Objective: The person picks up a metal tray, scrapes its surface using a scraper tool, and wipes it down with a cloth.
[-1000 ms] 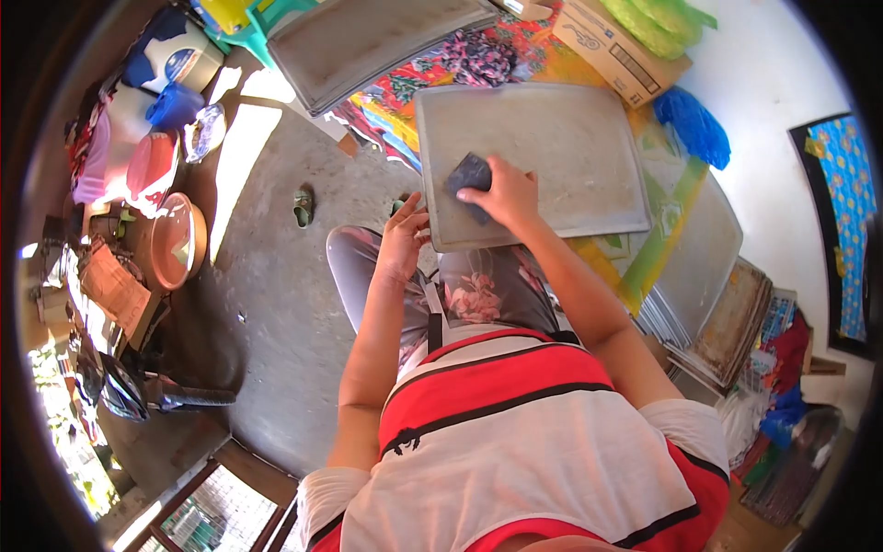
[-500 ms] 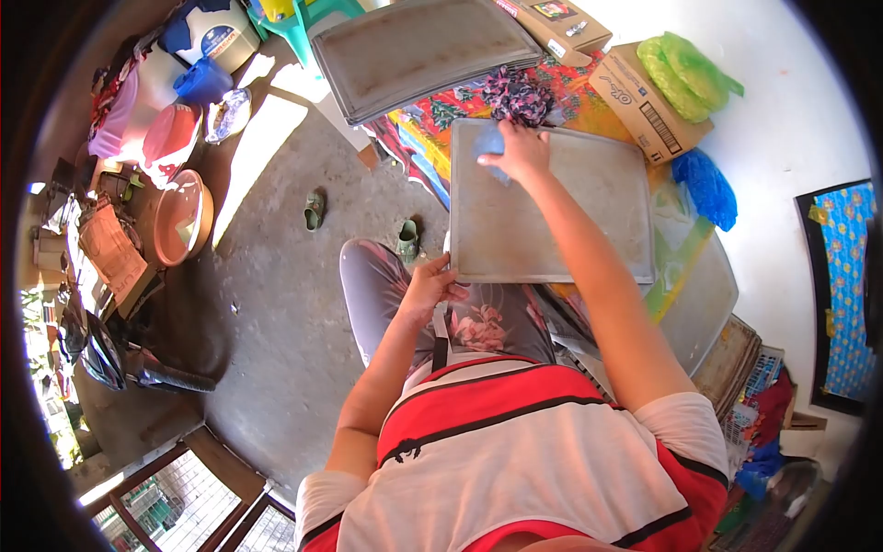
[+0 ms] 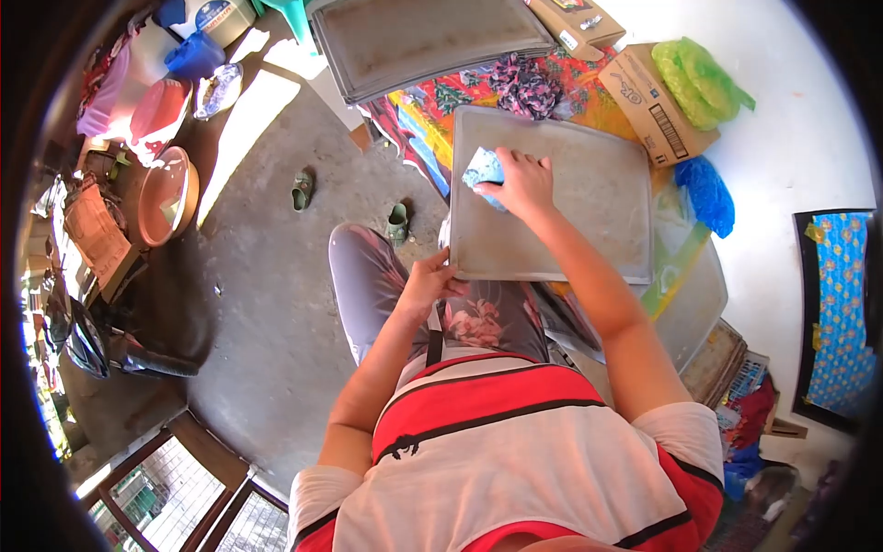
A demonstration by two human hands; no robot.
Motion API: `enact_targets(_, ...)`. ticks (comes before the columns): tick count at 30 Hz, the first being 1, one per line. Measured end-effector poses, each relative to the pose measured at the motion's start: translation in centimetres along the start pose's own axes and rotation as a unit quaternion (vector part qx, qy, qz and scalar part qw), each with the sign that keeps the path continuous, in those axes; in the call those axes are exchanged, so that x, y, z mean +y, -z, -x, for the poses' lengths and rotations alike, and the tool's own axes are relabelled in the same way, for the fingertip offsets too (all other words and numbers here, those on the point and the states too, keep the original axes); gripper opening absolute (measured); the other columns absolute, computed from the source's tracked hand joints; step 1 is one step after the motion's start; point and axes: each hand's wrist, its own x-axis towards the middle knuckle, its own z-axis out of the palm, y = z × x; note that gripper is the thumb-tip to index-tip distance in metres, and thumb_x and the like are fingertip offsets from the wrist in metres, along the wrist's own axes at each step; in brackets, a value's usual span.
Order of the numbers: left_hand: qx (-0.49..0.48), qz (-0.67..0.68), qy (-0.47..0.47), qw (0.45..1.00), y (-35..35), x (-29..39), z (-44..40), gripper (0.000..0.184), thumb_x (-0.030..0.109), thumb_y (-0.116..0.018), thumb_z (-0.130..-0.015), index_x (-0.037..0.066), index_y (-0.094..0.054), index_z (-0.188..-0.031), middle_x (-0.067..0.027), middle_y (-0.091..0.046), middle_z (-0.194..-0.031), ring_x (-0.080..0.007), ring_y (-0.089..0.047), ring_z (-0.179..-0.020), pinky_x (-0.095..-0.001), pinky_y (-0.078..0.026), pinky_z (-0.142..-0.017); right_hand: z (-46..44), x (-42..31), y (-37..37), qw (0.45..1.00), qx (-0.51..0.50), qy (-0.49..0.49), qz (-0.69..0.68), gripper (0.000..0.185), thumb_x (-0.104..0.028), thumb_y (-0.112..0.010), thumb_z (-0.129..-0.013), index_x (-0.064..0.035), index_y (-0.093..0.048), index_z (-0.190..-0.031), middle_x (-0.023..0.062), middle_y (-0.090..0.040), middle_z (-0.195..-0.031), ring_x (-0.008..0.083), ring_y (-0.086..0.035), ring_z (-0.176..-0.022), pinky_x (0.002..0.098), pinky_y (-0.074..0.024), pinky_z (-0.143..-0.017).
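Observation:
A flat grey baking tray (image 3: 589, 221) with a low raised rim lies in front of me, its near edge above my lap. My right hand (image 3: 524, 187) is closed on a light blue cloth (image 3: 484, 171) with pale patches, crumpled against the left part of the tray's surface. At the tray's near left corner, my left hand (image 3: 430, 287) grips the rim, thumb on the edge and the other fingers partly hidden. Just past the far rim sits a bunched dark cloth with a pink pattern (image 3: 524, 86).
Several stacked trays (image 3: 432, 41) rest at the far side of the table on a red floral cover (image 3: 579, 78). To the right are a cardboard box (image 3: 648, 106), a green plastic bag (image 3: 704, 83) and a blue bag (image 3: 705, 196). Green clogs (image 3: 397, 224) lie on the floor.
My right hand has drawn the blue cloth a little nearer to me across the tray. My left hand keeps its hold on the corner. The whole view has shifted slightly.

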Motion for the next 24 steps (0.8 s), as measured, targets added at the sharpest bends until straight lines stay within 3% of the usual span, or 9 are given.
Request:
enact_targets(6, -0.001, 0.005, -0.001, 1.0, -0.1, 0.5, 0.0, 0.047, 0.006, -0.049, -0.097, -0.002, -0.04, -0.142, -0.0132, -0.068, -0.098, -0.0198, -0.07, -0.073, -0.0296, -0.059, -0.07, 0.2, 1.3, 0.3, 0.988, -0.003, -0.152, -0.012, 0.066, -0.06, -0.077, -0.062, -0.0135, -0.058, -0.105, 0.0083, -0.068, -0.092, 0.0283, -0.065, -0.085, 0.0453, -0.0362, -0.078)
enact_targets(8, -0.002, 0.02, 0.002, 1.0, 0.0, 0.4, -0.2, 0.047, 0.006, -0.049, -0.097, -0.002, -0.04, -0.142, -0.0134, -0.068, -0.098, -0.02, -0.07, -0.073, -0.0296, -0.059, -0.069, 3.2, -1.2, -0.5, 0.998, 0.031, -0.054, -0.004, 0.064, -0.059, -0.076, -0.064, -0.0136, -0.058, -0.105, 0.0075, -0.068, -0.089, 0.0283, -0.065, -0.082, 0.0452, -0.0363, -0.076)
enact_targets(13, 0.016, 0.015, -0.006, 1.0, -0.1, -0.1, -0.3, 0.046, 0.006, -0.049, -0.097, -0.002, -0.041, -0.141, -0.0134, -0.068, -0.099, -0.021, -0.07, -0.074, -0.0291, -0.059, -0.07, 4.6, -0.8, 0.5, 0.993, 0.046, -0.102, -0.026, 0.065, -0.058, -0.077, -0.063, -0.0137, -0.059, -0.106, 0.0071, -0.067, -0.089, 0.0278, -0.064, -0.083, 0.0441, -0.0367, -0.076)
enact_targets(16, 0.011, 0.009, -0.009, 1.0, -0.2, 0.6, -0.1, 0.045, 0.004, -0.048, -0.096, -0.003, -0.042, -0.14, -0.0133, -0.068, -0.099, -0.0209, -0.07, -0.077, -0.0292, -0.059, -0.071, 4.9, -1.1, 0.9, 0.995, -0.005, -0.097, -0.02, 0.064, -0.058, -0.077, -0.063, -0.0134, -0.059, -0.106, 0.0068, -0.067, -0.09, 0.0278, -0.064, -0.084, 0.0436, -0.0363, -0.076)
enact_targets(18, 0.008, 0.007, -0.007, 1.0, -0.3, 0.8, -0.1, 0.045, 0.006, -0.048, -0.096, -0.003, -0.043, -0.14, -0.0139, -0.067, -0.1, -0.021, -0.07, -0.078, -0.0291, -0.059, -0.071, 6.2, -1.6, 0.5, 0.999, 0.012, -0.02, -0.039, 0.065, -0.058, -0.078, -0.062, -0.0144, -0.059, -0.107, 0.0073, -0.066, -0.092, 0.0268, -0.063, -0.086, 0.0432, -0.0358, -0.077)
enact_targets(20, 0.003, 0.045, -0.011, 0.999, 0.0, 0.7, -0.5, 0.048, 0.01, -0.047, -0.097, -0.002, -0.039, -0.143, -0.0151, -0.067, -0.104, -0.0226, -0.07, -0.082, -0.0308, -0.058, -0.073, 6.6, -1.7, 0.6, 0.999, 0.003, 0.012, -0.042, 0.065, -0.057, -0.078, -0.062, -0.0149, -0.059, -0.108, 0.0071, -0.066, -0.092, 0.0265, -0.063, -0.087, 0.0431, -0.0355, -0.077)
enact_targets(24, 0.028, 0.127, -0.022, 0.991, -0.2, 1.8, 0.1, 0.055, 0.025, -0.045, -0.098, 0.0, -0.034, -0.145, -0.0159, -0.066, -0.108, -0.0242, -0.069, -0.087, -0.0331, -0.056, -0.078, 4.5, -0.3, 1.3, 0.999, 0.017, -0.026, -0.019, 0.064, -0.054, -0.08, -0.06, -0.0153, -0.059, -0.107, 0.0054, -0.065, -0.09, 0.0267, -0.062, -0.086, 0.0426, -0.0357, -0.077)
